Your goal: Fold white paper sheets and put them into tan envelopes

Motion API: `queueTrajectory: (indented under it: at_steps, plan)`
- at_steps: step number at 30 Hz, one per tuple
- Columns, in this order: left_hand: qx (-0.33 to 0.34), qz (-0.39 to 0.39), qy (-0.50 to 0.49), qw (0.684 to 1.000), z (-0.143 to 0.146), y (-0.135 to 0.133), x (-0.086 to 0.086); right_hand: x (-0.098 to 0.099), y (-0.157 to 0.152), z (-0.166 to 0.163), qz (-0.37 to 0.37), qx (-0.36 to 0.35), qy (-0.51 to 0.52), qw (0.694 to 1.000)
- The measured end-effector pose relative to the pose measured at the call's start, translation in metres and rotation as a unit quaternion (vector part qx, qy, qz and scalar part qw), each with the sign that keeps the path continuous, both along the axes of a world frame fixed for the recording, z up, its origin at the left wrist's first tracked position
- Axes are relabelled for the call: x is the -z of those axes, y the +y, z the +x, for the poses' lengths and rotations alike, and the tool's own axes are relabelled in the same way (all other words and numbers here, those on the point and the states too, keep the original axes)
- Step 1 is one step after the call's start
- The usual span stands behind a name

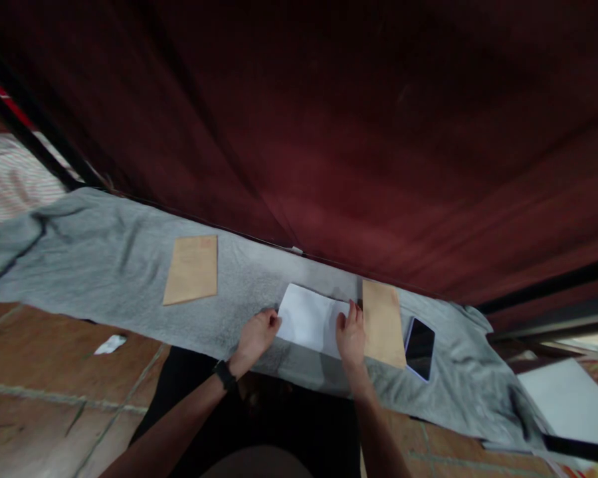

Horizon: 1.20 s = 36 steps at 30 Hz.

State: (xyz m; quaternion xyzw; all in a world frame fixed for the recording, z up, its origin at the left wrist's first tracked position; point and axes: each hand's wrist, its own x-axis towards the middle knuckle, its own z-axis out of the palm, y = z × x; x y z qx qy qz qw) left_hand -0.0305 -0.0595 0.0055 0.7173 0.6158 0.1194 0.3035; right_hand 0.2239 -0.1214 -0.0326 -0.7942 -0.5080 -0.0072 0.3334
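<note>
A white sheet of paper (307, 320) lies in front of me on a grey cloth, seemingly folded. At its left edge, my left hand (257, 337) has its fingers curled and pinches the paper near the corner. My right hand (351, 335) grips the opposite edge, thumb on top of the paper and fingers at its side. Just beyond those fingers, a brown envelope (383, 324) lies on the cloth. Another brown envelope (192, 271) rests farther to the left, apart from both hands.
The grey cloth (124, 265) covers a long, narrow surface backed by a dark red fabric (299, 146). A phone (419, 348) lies right of the nearer envelope. A white scrap (110, 344) is on the tiled floor (54, 392). At the right is a white panel (571, 401).
</note>
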Motion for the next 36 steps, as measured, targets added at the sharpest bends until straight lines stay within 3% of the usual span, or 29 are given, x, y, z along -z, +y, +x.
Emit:
queueTrajectory:
  at_steps: [4,10,15,19,22,27,31,36]
  plan:
    - [0.001,-0.004,0.056,0.998,0.006,-0.002,-0.007,0.005,-0.009,-0.015,0.022,-0.056,-0.122,0.991]
    - [0.021,0.030,0.134,0.990,0.009,-0.007,-0.011,0.012,-0.018,-0.049,-0.025,-0.169,-0.116,0.978]
    - [0.069,0.228,0.119,0.964,0.018,-0.013,0.002,0.016,-0.022,-0.064,-0.072,-0.160,-0.140,0.974]
    - [0.198,0.324,0.072,0.922,0.046,-0.018,0.019,0.016,-0.021,-0.063,-0.079,-0.161,-0.129,0.975]
    - [0.262,0.316,0.074,0.909,0.067,-0.017,0.033,0.017,-0.020,-0.059,-0.058,-0.160,-0.090,0.981]
    - [0.269,0.294,0.083,0.914,0.075,-0.010,0.049,0.020,-0.019,-0.055,-0.026,-0.149,-0.052,0.987]
    - [0.282,0.280,0.088,0.914,0.073,-0.009,0.052,0.018,-0.009,-0.059,-0.016,-0.129,-0.011,0.992]
    - [0.291,0.266,0.089,0.915,0.074,-0.010,0.051,0.013,0.008,-0.072,-0.054,-0.165,-0.008,0.985]
